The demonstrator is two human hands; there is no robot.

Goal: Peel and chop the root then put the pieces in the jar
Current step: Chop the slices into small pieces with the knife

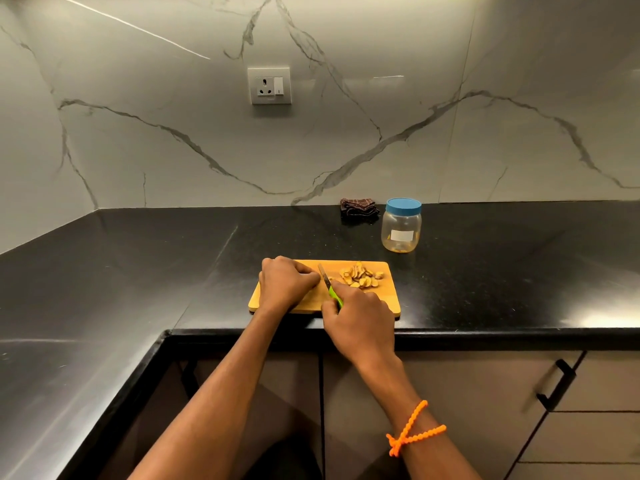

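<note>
Left hand (286, 284) on the left part of one wooden cutting board (388, 299), fingers curled tight in a fist, knuckles pressed down; whatever root sits beneath them hidden, so cannot tell. Just right of those knuckles, one knife (329, 285), blade tip angled away, green handle gripped by right hand (360, 323), fingers wrapped round it. Orange beaded cord (414, 431) tied at that wrist. Right of the blade, a heap of cut root pieces (360, 276) on the board's far right part, apart from both hands; too bunched to count. Farther back, one folded dark cloth (358, 208) against the wall. Beside it to the right, one clear jar (401, 226), blue lid on, white label, yellowish residue at the bottom.
</note>
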